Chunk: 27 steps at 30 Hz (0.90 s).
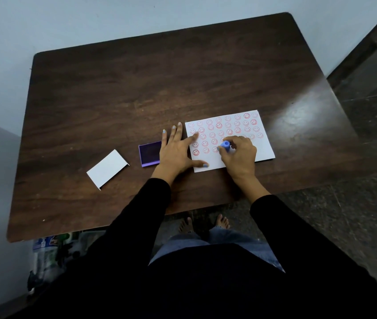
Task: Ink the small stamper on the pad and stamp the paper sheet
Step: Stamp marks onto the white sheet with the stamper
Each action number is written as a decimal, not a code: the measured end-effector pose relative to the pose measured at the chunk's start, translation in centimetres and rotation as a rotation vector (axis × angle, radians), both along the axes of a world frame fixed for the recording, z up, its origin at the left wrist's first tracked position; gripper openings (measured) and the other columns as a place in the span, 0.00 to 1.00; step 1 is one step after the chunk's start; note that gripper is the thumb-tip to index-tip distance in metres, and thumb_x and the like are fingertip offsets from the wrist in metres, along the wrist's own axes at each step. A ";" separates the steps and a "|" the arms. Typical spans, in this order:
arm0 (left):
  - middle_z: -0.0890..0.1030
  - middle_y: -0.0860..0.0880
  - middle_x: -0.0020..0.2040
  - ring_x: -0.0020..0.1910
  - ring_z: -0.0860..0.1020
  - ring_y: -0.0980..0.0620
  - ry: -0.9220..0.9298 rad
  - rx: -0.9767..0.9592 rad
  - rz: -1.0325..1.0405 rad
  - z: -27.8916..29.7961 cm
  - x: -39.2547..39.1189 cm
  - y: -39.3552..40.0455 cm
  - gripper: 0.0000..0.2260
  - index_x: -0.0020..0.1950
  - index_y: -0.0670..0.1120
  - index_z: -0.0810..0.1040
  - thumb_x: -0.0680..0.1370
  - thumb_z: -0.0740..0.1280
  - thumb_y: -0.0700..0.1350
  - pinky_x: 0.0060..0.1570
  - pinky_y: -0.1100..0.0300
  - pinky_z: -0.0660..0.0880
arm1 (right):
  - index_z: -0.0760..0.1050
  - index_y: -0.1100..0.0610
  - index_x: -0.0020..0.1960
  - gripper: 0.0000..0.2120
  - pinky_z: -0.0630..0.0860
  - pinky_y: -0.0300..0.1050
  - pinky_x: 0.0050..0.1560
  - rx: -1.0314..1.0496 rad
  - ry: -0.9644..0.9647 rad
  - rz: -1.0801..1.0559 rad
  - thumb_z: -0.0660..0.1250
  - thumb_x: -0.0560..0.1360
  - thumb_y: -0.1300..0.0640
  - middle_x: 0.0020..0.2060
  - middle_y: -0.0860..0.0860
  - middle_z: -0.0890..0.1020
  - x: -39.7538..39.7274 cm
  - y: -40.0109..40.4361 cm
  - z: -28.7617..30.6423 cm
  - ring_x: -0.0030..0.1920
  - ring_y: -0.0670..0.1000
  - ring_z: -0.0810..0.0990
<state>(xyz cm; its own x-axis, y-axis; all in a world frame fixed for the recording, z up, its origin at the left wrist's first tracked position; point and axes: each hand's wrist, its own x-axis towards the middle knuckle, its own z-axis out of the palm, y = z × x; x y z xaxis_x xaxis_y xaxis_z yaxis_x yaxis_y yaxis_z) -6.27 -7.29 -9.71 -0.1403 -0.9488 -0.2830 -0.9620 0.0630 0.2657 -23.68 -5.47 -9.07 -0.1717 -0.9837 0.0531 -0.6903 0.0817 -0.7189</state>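
A white paper sheet [262, 143] lies on the dark wooden table [136, 93], covered with rows of red smiley stamps. My right hand [240, 155] is shut on the small blue stamper [225, 145], which stands upright with its lower end against the sheet's lower middle. My left hand [178, 150] rests flat with fingers spread, thumb and forefinger on the paper's left edge. The purple ink pad [149, 154] lies open just left of that hand, partly covered by it.
A white lid [107, 169] lies on the table left of the ink pad. The table's near edge runs just below my forearms. Bags sit on the floor under the table's left corner [51, 249].
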 end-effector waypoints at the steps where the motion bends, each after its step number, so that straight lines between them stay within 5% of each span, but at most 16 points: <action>1: 0.44 0.42 0.78 0.77 0.42 0.45 0.002 0.004 0.001 0.0 0.0 0.0 0.44 0.74 0.58 0.55 0.62 0.67 0.70 0.72 0.46 0.34 | 0.79 0.62 0.49 0.11 0.71 0.46 0.49 0.001 0.003 0.008 0.72 0.70 0.59 0.47 0.60 0.83 0.1 -0.1 0.1 0.49 0.58 0.78; 4: 0.44 0.43 0.78 0.77 0.42 0.45 0.009 0.007 0.002 0.2 0.0 0.0 0.44 0.74 0.58 0.55 0.63 0.68 0.70 0.71 0.46 0.34 | 0.79 0.62 0.48 0.10 0.75 0.46 0.50 0.050 -0.030 0.007 0.73 0.68 0.59 0.46 0.58 0.83 0.2 -0.4 0.6 0.48 0.56 0.79; 6: 0.43 0.43 0.78 0.77 0.42 0.45 0.011 0.009 -0.004 0.2 0.1 0.0 0.44 0.74 0.58 0.55 0.63 0.67 0.70 0.71 0.46 0.33 | 0.80 0.61 0.48 0.12 0.74 0.36 0.46 0.084 -0.151 -0.068 0.75 0.66 0.59 0.45 0.54 0.83 0.0 -0.8 1.3 0.45 0.51 0.80; 12: 0.45 0.41 0.78 0.77 0.44 0.45 0.007 0.003 -0.016 0.7 0.1 0.3 0.44 0.74 0.57 0.55 0.63 0.66 0.71 0.71 0.44 0.33 | 0.78 0.58 0.41 0.09 0.74 0.33 0.32 0.042 -0.971 -0.557 0.76 0.64 0.64 0.36 0.54 0.81 -2.0 -3.6 5.1 0.30 0.43 0.77; 16: 0.49 0.41 0.78 0.77 0.46 0.45 0.087 -0.030 0.032 1.7 0.5 0.3 0.42 0.74 0.56 0.55 0.65 0.66 0.69 0.71 0.44 0.32 | 0.77 0.56 0.37 0.08 0.74 0.33 0.29 0.052 -1.258 -0.641 0.76 0.65 0.64 0.30 0.51 0.83 -2.6 -4.9 6.7 0.28 0.43 0.79; 21: 0.57 0.41 0.76 0.77 0.47 0.45 0.130 -0.157 0.100 3.0 2.9 1.6 0.37 0.65 0.55 0.73 0.58 0.76 0.63 0.71 0.45 0.33 | 0.80 0.62 0.44 0.09 0.76 0.33 0.32 0.099 -1.376 -0.652 0.76 0.65 0.64 0.33 0.53 0.82 -2.1 -5.4 7.0 0.27 0.43 0.78; 27: 0.56 0.42 0.76 0.77 0.47 0.45 0.097 -0.156 0.098 2.6 4.0 3.4 0.29 0.60 0.54 0.77 0.60 0.77 0.58 0.71 0.46 0.31 | 0.80 0.64 0.52 0.16 0.77 0.33 0.33 0.123 -1.404 -0.630 0.76 0.65 0.62 0.36 0.54 0.83 -1.7 -6.1 7.3 0.29 0.44 0.79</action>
